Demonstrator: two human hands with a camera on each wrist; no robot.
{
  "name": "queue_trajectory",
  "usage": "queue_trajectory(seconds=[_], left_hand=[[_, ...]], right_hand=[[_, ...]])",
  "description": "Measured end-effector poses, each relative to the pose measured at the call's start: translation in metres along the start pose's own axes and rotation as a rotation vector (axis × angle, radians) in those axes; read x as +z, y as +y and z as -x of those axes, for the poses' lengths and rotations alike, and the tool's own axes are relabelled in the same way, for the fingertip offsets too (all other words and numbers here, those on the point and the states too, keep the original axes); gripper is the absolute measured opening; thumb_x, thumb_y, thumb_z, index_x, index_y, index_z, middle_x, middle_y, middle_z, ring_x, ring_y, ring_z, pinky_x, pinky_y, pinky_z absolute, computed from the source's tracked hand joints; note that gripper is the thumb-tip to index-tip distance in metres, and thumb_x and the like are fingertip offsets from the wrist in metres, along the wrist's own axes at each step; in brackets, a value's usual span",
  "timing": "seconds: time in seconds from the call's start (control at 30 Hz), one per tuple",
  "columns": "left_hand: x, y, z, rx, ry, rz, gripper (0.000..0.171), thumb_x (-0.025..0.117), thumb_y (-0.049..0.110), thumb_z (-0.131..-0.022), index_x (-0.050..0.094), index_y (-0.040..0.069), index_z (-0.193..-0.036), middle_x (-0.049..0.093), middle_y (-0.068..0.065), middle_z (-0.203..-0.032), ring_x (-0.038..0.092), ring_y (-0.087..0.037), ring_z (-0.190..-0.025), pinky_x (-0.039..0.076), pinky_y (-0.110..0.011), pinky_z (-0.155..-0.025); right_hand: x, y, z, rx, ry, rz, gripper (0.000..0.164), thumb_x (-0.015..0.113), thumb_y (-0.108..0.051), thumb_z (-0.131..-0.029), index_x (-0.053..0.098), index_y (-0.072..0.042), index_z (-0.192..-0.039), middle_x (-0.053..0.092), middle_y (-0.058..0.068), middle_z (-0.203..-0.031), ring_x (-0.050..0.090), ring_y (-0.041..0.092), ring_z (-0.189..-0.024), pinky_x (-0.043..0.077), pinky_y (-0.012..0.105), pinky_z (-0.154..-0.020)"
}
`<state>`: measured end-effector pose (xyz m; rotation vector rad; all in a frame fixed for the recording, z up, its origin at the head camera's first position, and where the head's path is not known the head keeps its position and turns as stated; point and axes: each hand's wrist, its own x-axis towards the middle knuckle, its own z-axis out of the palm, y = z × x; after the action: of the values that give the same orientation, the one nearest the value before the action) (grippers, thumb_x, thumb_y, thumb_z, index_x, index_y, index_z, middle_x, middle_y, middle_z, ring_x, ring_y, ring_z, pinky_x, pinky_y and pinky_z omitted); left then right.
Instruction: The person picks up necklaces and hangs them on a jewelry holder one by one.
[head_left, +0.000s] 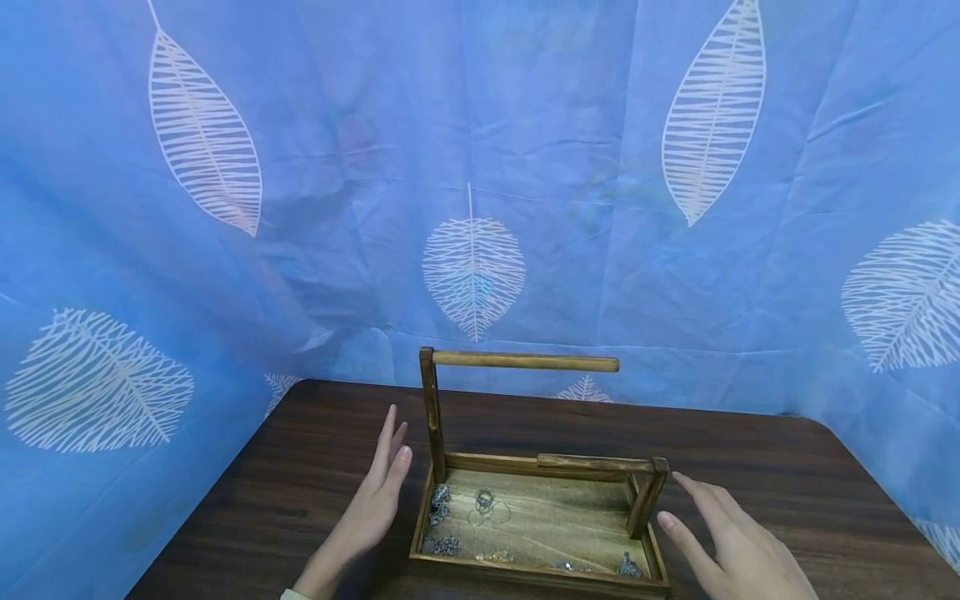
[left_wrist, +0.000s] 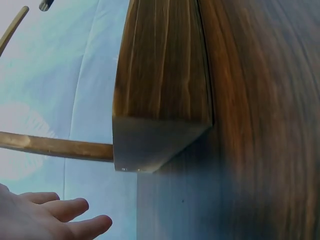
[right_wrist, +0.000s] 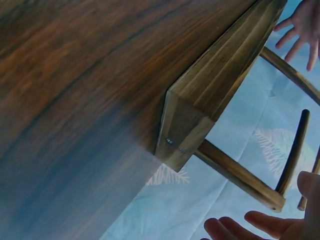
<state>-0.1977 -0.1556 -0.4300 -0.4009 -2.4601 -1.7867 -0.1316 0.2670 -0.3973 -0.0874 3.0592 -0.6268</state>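
Note:
A wooden jewelry stand (head_left: 555,517) with a shallow tray base stands on the table. From its left end rises a tall post with a long bar (head_left: 525,361); a shorter post at the right carries a lower bar (head_left: 592,463). My left hand (head_left: 363,512) hovers left of the tray, fingers extended, holding nothing. On the other side, my right hand (head_left: 738,542) is held near the short post with its fingers spread and no object in them; whether a fingertip touches the post I cannot tell. The left wrist view shows the left fingers (left_wrist: 70,210) apart from the wood.
Inside the tray lie silvery chains (head_left: 446,546) at the left, a thin coiled loop (head_left: 484,500), small gold-coloured pieces (head_left: 495,556) and a silvery clump (head_left: 628,566) at the front right. Behind the dark wooden table (head_left: 750,442) hangs a blue leaf-patterned cloth (head_left: 555,275).

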Motion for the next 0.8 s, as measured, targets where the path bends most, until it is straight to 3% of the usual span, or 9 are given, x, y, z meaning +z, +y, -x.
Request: queue_trajectory(seconds=[0.3,0.6,0.8], left_hand=[[0.01,-0.002,-0.001,0.022,0.0,0.059,0.061,0.025,0.037,-0.111,-0.008,0.035,-0.161,0.01,-0.019,-0.166,0.013,-0.045,-0.149,0.016,-0.074,-0.11],[0.02,-0.003,-0.003,-0.011,0.01,0.102,0.06,0.023,0.035,-0.111,-0.008,0.033,-0.162,0.008,-0.02,-0.166,0.013,-0.047,-0.148,0.014,-0.072,-0.111],[0.03,-0.005,-0.003,0.0,0.001,0.127,0.061,0.025,0.034,-0.111,-0.01,0.028,-0.162,0.003,-0.023,-0.165,0.009,-0.047,-0.149,0.01,-0.071,-0.112]], right_hand=[[0.003,-0.012,0.007,-0.016,0.053,-0.018,0.074,0.047,-0.061,-0.099,0.047,-0.004,-0.147,0.056,0.018,-0.132,0.064,0.035,-0.105,0.054,0.049,-0.068],[0.01,-0.022,0.011,-0.005,0.117,-0.019,0.055,0.057,-0.055,-0.097,0.063,-0.012,-0.131,0.061,-0.002,-0.105,0.06,0.012,-0.087,0.048,0.031,-0.062],[0.023,-0.027,0.011,-0.075,0.198,-0.053,0.034,0.066,-0.037,-0.097,0.068,-0.014,-0.12,0.053,-0.011,-0.087,0.046,-0.003,-0.065,0.042,0.024,-0.054]])
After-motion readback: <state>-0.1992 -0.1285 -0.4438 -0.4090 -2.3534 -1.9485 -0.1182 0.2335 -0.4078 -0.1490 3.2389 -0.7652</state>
